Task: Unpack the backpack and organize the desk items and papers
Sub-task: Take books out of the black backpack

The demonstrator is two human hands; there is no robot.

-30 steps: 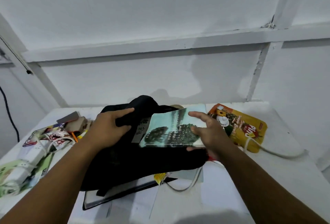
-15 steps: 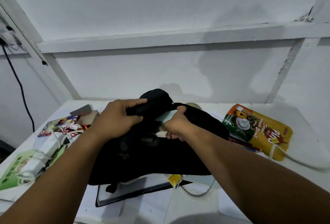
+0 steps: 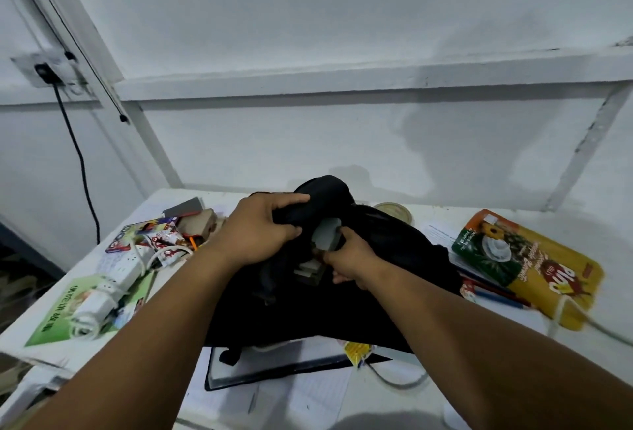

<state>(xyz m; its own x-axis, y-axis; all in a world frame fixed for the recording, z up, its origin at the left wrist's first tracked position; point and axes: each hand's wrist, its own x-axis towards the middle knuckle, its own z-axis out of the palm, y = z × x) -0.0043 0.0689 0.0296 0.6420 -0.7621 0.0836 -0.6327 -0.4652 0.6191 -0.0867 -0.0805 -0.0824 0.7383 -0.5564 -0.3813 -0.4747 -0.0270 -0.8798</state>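
A black backpack (image 3: 394,258) lies in the middle of the white desk (image 3: 428,402). My left hand (image 3: 257,231) grips the upper flap of the backpack's opening. My right hand (image 3: 349,258) reaches into the opening, and its fingers curl round a pale grey item (image 3: 327,234) that sticks out of the bag. More flat grey items (image 3: 308,272) show inside the opening. What the pale item is I cannot tell.
A black-edged book (image 3: 274,368) and loose papers (image 3: 308,398) lie under the backpack. A yellow-green snack pouch (image 3: 534,265) and pencils (image 3: 496,292) lie right. Left are a white power strip (image 3: 106,285), a green booklet (image 3: 58,313), packets (image 3: 164,237) and a cardboard piece (image 3: 202,224). A round lid (image 3: 394,212) sits behind.
The teal booklet my right hand held over the bag is gone from view. That hand now reaches inside the opening. The view has swung left.
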